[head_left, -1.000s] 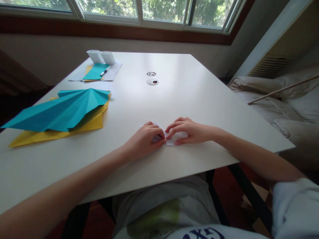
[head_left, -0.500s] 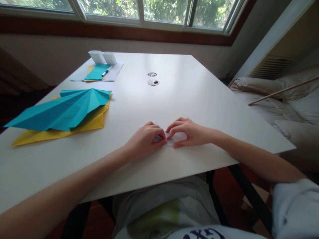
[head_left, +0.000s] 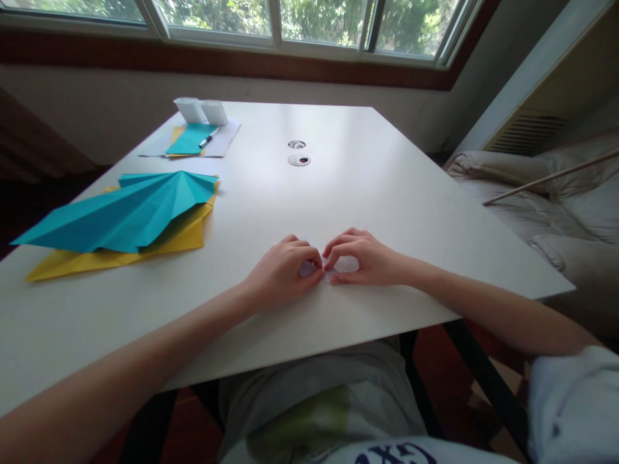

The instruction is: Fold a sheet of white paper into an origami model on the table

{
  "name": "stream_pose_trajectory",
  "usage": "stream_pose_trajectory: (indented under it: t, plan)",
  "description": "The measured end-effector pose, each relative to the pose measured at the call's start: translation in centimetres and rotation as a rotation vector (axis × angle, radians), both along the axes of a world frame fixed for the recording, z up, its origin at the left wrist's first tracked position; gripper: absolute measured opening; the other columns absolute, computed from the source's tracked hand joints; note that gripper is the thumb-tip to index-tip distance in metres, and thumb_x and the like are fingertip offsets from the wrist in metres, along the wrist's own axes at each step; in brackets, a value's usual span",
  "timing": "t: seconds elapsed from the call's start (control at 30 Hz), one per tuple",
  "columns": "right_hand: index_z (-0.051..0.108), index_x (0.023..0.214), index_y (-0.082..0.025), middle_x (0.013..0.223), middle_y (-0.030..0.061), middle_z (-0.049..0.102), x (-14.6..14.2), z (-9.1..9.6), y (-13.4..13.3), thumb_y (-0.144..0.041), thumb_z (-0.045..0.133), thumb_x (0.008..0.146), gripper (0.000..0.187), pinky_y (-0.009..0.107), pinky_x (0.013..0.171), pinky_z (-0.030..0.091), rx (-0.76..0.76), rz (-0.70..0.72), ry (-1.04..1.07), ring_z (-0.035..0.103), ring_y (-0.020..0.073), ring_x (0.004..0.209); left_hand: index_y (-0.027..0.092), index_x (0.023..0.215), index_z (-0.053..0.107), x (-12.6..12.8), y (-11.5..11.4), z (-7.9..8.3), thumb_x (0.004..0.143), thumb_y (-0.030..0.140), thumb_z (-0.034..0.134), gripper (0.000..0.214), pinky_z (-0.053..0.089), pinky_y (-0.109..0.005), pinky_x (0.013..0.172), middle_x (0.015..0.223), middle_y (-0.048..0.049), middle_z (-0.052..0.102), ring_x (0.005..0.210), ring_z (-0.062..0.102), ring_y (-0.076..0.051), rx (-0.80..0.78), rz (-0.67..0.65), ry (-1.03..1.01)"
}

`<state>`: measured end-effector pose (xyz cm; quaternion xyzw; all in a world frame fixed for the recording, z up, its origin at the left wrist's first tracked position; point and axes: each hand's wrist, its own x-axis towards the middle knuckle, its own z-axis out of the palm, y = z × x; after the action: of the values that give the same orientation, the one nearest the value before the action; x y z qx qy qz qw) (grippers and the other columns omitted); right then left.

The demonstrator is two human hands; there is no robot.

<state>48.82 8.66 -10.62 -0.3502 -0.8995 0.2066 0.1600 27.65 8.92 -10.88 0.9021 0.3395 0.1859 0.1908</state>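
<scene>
Near the front edge of the table a small piece of white paper point(head_left: 306, 268) lies mostly hidden under my hands. My left hand point(head_left: 284, 269) is closed on it, thumb and fingertips pinching near its middle. From the other side my right hand point(head_left: 366, 259) has its fingers curled down onto the paper, the thumb lying close to the fingertips with a rounded gap behind them. The fingertips of both hands nearly meet. How the paper is folded cannot be made out.
On the left, a pleated teal paper point(head_left: 130, 216) rests over a yellow folded paper point(head_left: 186, 240). Behind lie a teal sheet point(head_left: 191, 138), a pen point(head_left: 209, 138) and white folded pieces point(head_left: 214, 112). Two round cutouts point(head_left: 298, 160) lie mid-table. A sofa point(head_left: 570, 212) stands at right.
My right thumb has slid slightly left, closer to my fingertips. My left hand stays on the paper. The whole view has shifted very slightly.
</scene>
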Motion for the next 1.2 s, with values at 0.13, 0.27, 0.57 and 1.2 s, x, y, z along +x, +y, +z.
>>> stream_pose_trajectory:
  t: [0.13, 0.27, 0.57, 1.2]
  plan:
    - [0.066, 0.088, -0.025, 0.104, 0.0022, 0.062, 0.0, -0.1, -0.1, -0.04, 0.063, 0.077, 0.019, 0.037, 0.089, 0.03, 0.002, -0.004, 0.017, 0.05, 0.021, 0.1, 0.019, 0.079, 0.063, 0.0, -0.1, 0.3, 0.077, 0.032, 0.058, 0.014, 0.04, -0.031, 0.074, 0.081, -0.0031, 0.062, 0.079, 0.053, -0.019, -0.007, 0.029, 0.019]
    - [0.066, 0.088, -0.025, 0.104, 0.0023, 0.062, -0.1, -0.2, -0.2, -0.042, 0.061, 0.078, 0.02, 0.038, 0.09, 0.029, 0.001, -0.003, 0.023, 0.05, 0.0211, 0.1, 0.021, 0.081, 0.064, -0.2, 0.0, 0.2, 0.073, 0.041, 0.063, 0.022, 0.04, -0.033, 0.075, 0.086, -0.0045, 0.06, 0.084, 0.051, -0.021, -0.016, 0.081, 0.049]
    - [0.065, 0.089, -0.025, 0.106, 0.0014, 0.062, 0.1, -0.2, -0.2, -0.038, 0.062, 0.078, 0.017, 0.038, 0.09, 0.03, 0.002, 0.006, 0.007, 0.048, 0.0216, 0.101, 0.026, 0.085, 0.062, -0.2, 0.0, 0.5, 0.069, 0.053, 0.063, 0.031, 0.034, -0.042, 0.079, 0.093, -0.0043, 0.055, 0.094, 0.045, -0.027, -0.074, 0.203, 0.162]
    - [0.065, 0.091, -0.025, 0.109, 0.0014, 0.06, 0.2, -0.1, -0.3, -0.035, 0.063, 0.079, 0.016, 0.038, 0.092, 0.028, -0.009, 0.022, 0.0, 0.047, 0.0218, 0.104, 0.028, 0.092, 0.059, -4.3, 2.9, 1.4, 0.067, 0.06, 0.06, 0.04, 0.032, -0.045, 0.085, 0.104, -0.0044, 0.054, 0.105, 0.038, -0.031, -0.043, 0.162, 0.388]
